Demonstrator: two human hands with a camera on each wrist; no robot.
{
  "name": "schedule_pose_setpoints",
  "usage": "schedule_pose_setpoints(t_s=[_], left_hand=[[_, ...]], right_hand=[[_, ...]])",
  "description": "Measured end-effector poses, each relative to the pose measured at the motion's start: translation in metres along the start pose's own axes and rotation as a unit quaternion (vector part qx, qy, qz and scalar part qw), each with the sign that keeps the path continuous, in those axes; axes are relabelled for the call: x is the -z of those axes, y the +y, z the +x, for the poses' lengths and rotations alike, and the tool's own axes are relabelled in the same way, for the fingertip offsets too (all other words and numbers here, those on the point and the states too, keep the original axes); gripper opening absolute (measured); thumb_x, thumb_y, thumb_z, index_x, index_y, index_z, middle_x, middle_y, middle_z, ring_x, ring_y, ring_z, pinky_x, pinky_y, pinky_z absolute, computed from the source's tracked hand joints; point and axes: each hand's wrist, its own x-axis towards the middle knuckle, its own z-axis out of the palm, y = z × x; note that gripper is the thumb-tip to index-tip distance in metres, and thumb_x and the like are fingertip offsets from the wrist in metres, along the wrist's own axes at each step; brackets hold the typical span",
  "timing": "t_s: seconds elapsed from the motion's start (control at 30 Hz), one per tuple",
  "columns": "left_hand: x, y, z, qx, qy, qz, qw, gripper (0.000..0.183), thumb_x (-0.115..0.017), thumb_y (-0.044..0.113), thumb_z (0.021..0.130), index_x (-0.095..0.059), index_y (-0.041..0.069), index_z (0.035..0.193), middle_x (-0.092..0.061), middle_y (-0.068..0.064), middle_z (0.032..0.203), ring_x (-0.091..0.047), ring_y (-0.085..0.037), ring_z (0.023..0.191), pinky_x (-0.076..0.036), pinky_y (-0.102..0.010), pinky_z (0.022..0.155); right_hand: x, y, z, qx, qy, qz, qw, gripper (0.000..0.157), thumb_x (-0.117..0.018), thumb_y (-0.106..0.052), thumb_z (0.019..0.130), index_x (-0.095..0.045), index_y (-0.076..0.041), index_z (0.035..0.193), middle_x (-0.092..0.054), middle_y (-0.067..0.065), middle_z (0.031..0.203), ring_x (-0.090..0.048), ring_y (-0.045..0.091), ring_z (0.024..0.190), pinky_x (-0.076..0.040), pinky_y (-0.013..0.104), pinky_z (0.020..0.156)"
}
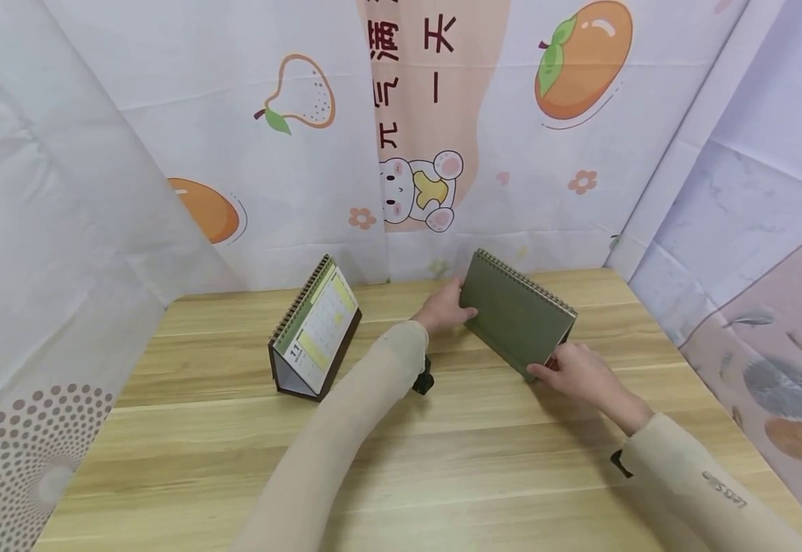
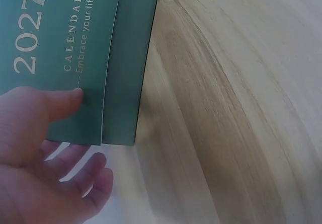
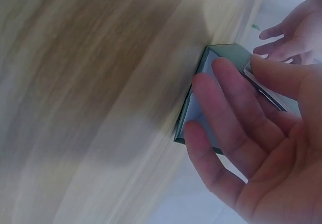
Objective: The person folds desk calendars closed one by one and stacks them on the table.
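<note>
A green spiral-bound desk calendar [image 1: 514, 310] stands tilted like a tent at the back right of the table, its cover reading 2027 in the left wrist view. My left hand [image 1: 445, 307] holds its left end, the thumb [image 2: 64, 104] on the cover and the other fingers behind. At the right end, my right hand [image 1: 580, 373] pinches the cover and page edge between thumb and index finger. In the right wrist view, the remaining fingers [image 3: 216, 108] extend across the open triangular end of the stand.
Another desk calendar [image 1: 318, 330], open at a page marked 11, stands at the left of the wooden table [image 1: 442, 475]. Behind the table hangs a white printed cloth [image 1: 235, 153]. A patterned cloth [image 1: 753, 230] borders the right side.
</note>
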Motion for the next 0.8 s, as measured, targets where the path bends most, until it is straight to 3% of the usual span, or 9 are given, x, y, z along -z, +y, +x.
schedule_pose_setpoints(t_s=[0.2, 0.43, 0.6, 0.8], left_hand=[[0.001, -0.008, -0.005, -0.023, -0.001, 0.055, 0.9982, 0.073, -0.072, 0.021, 0.096, -0.033, 0.006, 0.156, -0.051, -0.013, 0.150, -0.049, -0.027, 0.137, -0.038, -0.036, 0.113], [0.002, -0.015, -0.026, -0.036, -0.005, 0.123, 0.9917, 0.068, -0.074, 0.011, 0.093, -0.040, 0.004, 0.151, -0.055, -0.013, 0.145, -0.054, -0.028, 0.132, -0.041, -0.037, 0.111], [0.007, -0.021, -0.048, -0.033, 0.008, 0.102, 0.9942, 0.069, -0.076, 0.012, 0.092, -0.041, 0.004, 0.150, -0.058, -0.013, 0.141, -0.057, -0.026, 0.127, -0.045, -0.037, 0.107], [0.027, -0.023, -0.085, -0.073, 0.026, 0.075, 0.9941, 0.047, -0.078, 0.018, 0.092, -0.054, 0.006, 0.132, -0.067, -0.004, 0.108, -0.064, -0.016, 0.089, -0.053, -0.030, 0.076]], right_hand=[[0.000, 0.002, 0.000, 0.021, 0.014, -0.004, 1.000, 0.021, -0.077, -0.023, 0.091, -0.070, -0.003, 0.088, -0.063, -0.003, 0.067, -0.053, 0.011, 0.056, -0.044, 0.032, 0.051], [0.003, 0.004, -0.001, 0.036, 0.024, 0.005, 0.999, 0.018, -0.079, -0.022, 0.090, -0.074, -0.005, 0.092, -0.067, -0.003, 0.071, -0.055, 0.011, 0.062, -0.046, 0.034, 0.055], [0.012, 0.006, 0.001, 0.038, 0.026, 0.014, 0.999, 0.019, -0.077, -0.023, 0.092, -0.070, -0.007, 0.083, -0.066, -0.003, 0.070, -0.060, 0.012, 0.062, -0.050, 0.036, 0.058], [0.021, 0.000, 0.001, 0.069, 0.061, 0.054, 0.994, 0.030, -0.077, -0.019, 0.093, -0.055, -0.007, 0.075, -0.065, 0.008, 0.088, -0.074, 0.026, 0.076, -0.057, 0.042, 0.066]])
